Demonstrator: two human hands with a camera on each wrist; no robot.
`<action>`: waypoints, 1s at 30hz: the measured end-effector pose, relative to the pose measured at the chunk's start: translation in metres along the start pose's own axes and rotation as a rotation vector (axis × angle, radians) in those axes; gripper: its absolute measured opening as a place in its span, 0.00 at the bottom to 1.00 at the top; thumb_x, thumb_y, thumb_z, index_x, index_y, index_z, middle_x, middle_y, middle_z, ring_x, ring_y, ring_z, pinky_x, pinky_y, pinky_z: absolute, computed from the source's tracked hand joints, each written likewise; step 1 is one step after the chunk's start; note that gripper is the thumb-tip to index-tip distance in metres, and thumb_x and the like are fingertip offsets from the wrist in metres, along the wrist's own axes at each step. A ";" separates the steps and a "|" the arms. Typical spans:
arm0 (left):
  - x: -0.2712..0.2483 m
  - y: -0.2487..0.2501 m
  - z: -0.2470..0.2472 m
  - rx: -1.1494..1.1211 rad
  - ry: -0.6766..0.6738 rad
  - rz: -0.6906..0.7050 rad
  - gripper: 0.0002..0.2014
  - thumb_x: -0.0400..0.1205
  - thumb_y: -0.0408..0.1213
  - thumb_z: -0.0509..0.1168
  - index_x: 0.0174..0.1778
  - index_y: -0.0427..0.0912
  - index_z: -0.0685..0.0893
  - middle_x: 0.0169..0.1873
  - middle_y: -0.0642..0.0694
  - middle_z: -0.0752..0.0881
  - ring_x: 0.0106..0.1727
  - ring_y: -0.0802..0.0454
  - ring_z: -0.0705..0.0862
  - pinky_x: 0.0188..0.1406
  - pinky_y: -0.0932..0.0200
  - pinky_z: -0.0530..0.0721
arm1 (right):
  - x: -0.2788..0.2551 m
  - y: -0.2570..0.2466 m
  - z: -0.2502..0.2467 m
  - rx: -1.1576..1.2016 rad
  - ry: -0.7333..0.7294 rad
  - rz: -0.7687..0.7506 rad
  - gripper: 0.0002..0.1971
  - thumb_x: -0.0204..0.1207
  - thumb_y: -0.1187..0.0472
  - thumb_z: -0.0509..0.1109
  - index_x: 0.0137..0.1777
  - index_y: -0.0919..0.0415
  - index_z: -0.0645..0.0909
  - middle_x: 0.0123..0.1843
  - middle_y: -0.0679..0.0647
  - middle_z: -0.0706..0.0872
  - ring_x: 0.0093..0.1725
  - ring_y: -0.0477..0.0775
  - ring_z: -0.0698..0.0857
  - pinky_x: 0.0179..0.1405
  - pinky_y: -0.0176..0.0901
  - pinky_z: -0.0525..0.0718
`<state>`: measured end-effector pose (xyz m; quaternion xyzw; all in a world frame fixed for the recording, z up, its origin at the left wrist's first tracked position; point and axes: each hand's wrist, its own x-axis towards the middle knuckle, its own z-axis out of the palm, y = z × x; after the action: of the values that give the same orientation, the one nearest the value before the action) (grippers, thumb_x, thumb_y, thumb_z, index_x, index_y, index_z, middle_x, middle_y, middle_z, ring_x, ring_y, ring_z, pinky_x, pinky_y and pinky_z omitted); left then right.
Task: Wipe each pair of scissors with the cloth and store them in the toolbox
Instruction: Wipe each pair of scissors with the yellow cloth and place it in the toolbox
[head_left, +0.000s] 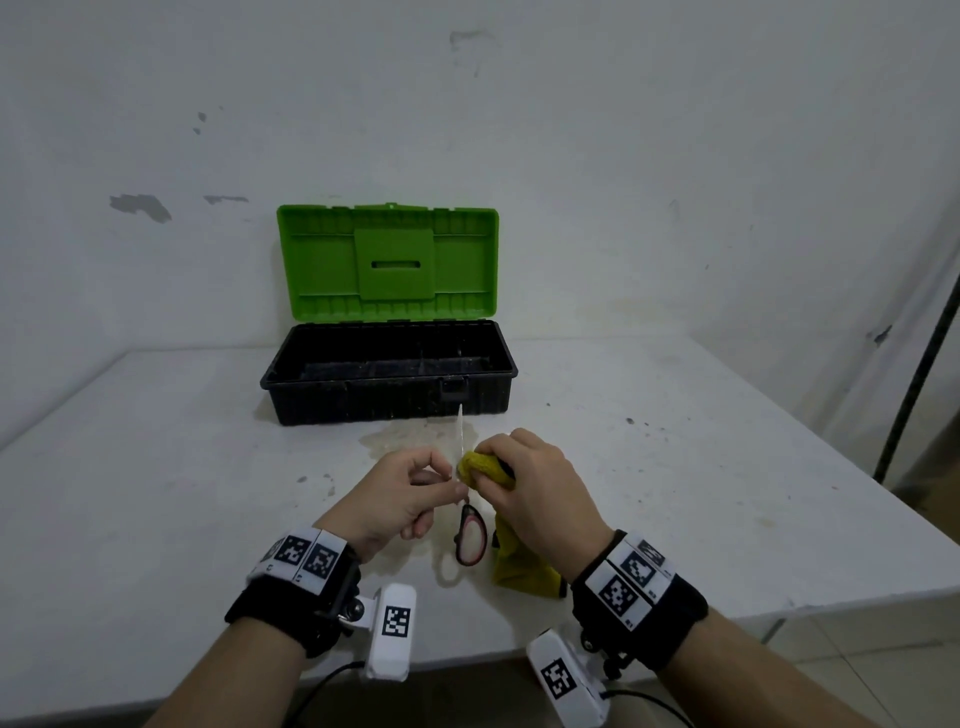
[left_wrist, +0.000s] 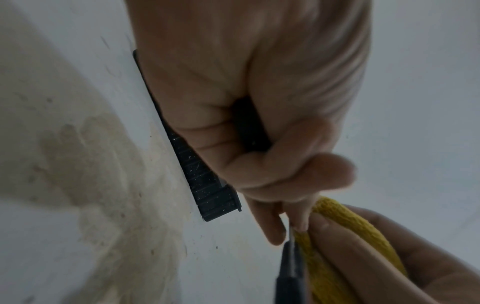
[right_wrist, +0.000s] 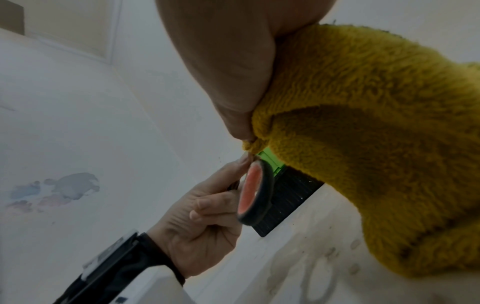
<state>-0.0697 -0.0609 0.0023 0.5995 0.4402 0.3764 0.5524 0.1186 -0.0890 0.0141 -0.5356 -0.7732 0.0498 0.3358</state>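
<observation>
A pair of scissors (head_left: 470, 535) with black and pink handles is held upright above the white table (head_left: 156, 467), blades pointing toward the toolbox. My left hand (head_left: 410, 493) pinches the scissors near the pivot, thumb and fingers curled round them. My right hand (head_left: 530, 483) grips a yellow cloth (head_left: 480, 467) and presses it against the blades just above the left fingers. The cloth's tail hangs down to the table. In the right wrist view the pink handle loop (right_wrist: 255, 189) shows beside the cloth (right_wrist: 363, 123). The toolbox (head_left: 387, 371) stands open behind, black tray and green lid (head_left: 387, 262) upright.
The toolbox tray looks dusty inside and no scissors show in it. A pale stain (head_left: 415, 436) marks the table between the toolbox and my hands. A dark pole (head_left: 919, 353) leans at the right beyond the table's edge. The wall stands close behind the toolbox.
</observation>
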 end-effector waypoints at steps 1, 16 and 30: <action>0.000 0.000 0.000 0.014 -0.004 0.003 0.09 0.80 0.30 0.74 0.46 0.35 0.79 0.30 0.42 0.86 0.15 0.54 0.71 0.12 0.66 0.65 | 0.000 0.000 0.001 0.002 0.000 -0.003 0.09 0.78 0.47 0.70 0.54 0.47 0.82 0.46 0.45 0.80 0.42 0.50 0.82 0.42 0.51 0.85; -0.001 -0.002 0.009 0.040 0.088 0.031 0.08 0.81 0.29 0.73 0.42 0.36 0.79 0.28 0.44 0.88 0.16 0.55 0.73 0.13 0.65 0.68 | 0.003 0.002 -0.007 0.011 0.085 0.024 0.08 0.79 0.50 0.70 0.55 0.48 0.82 0.46 0.45 0.79 0.42 0.47 0.80 0.43 0.43 0.83; -0.003 0.001 0.011 0.214 0.083 0.111 0.09 0.81 0.33 0.74 0.41 0.38 0.80 0.27 0.43 0.84 0.19 0.52 0.76 0.16 0.60 0.72 | 0.025 -0.005 -0.024 -0.050 0.004 0.136 0.09 0.75 0.51 0.68 0.39 0.54 0.83 0.35 0.49 0.82 0.35 0.51 0.81 0.33 0.46 0.82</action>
<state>-0.0605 -0.0671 0.0027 0.6623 0.4667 0.3818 0.4447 0.1239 -0.0766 0.0465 -0.5951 -0.7354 0.0521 0.3199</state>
